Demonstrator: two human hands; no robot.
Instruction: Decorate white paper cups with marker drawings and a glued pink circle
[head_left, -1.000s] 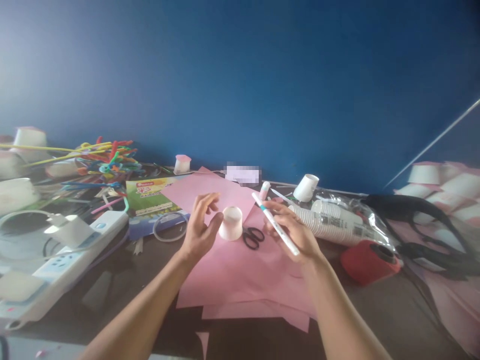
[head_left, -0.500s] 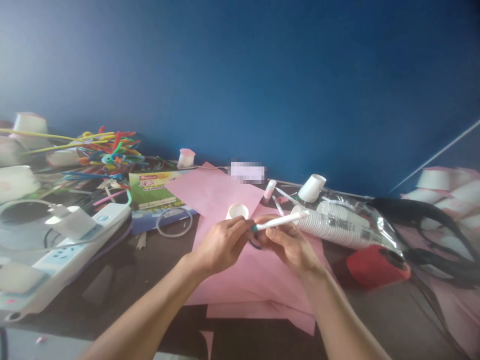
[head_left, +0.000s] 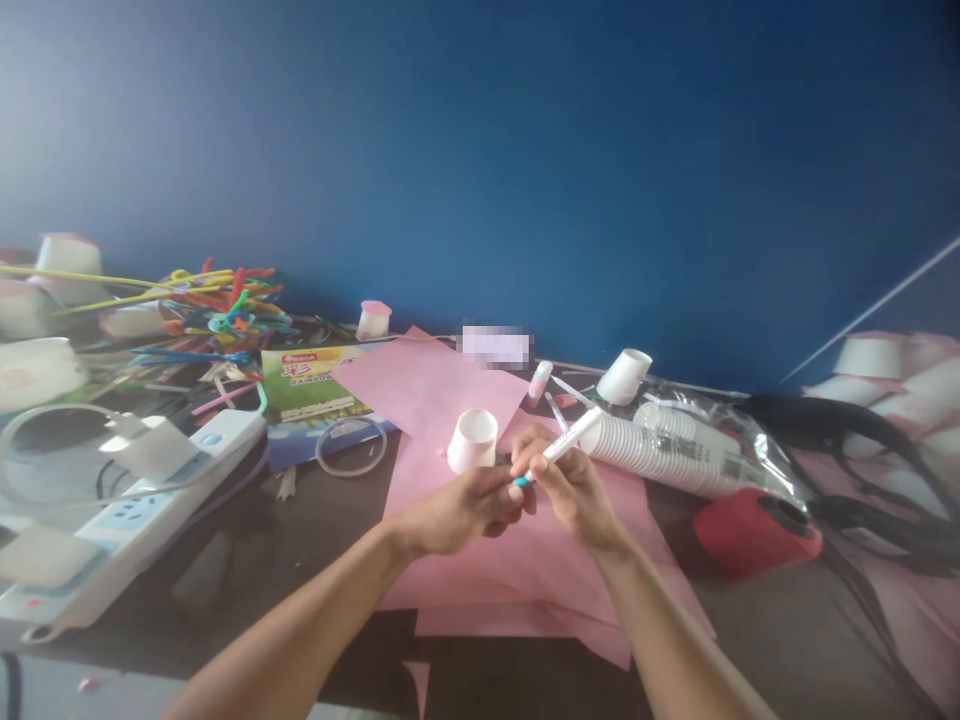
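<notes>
A slim white marker with a teal end [head_left: 520,482] slants up to the right between my hands, in front of my chest. My right hand [head_left: 574,490] is closed around its barrel. At the teal end, the fingers of my left hand [head_left: 465,512] are pinched together against the marker; their undersides are hidden. Just beyond my left hand a white paper cup [head_left: 473,443] stands on the sheets of pink paper [head_left: 517,570], apart from my fingers.
To the right lie a sleeve of stacked paper cups [head_left: 660,450] and a red spool [head_left: 754,535]. A glue stick [head_left: 539,383] and another cup [head_left: 625,376] stand behind. On the left are a power strip [head_left: 142,510], pipe cleaners [head_left: 225,300] and a rainbow-labelled pack [head_left: 311,385].
Both hands have come lower and nearer, uncovering more of the paper cup. The marker has tilted more steeply, its teal end dropping. The dark loop below my right hand no longer shows.
</notes>
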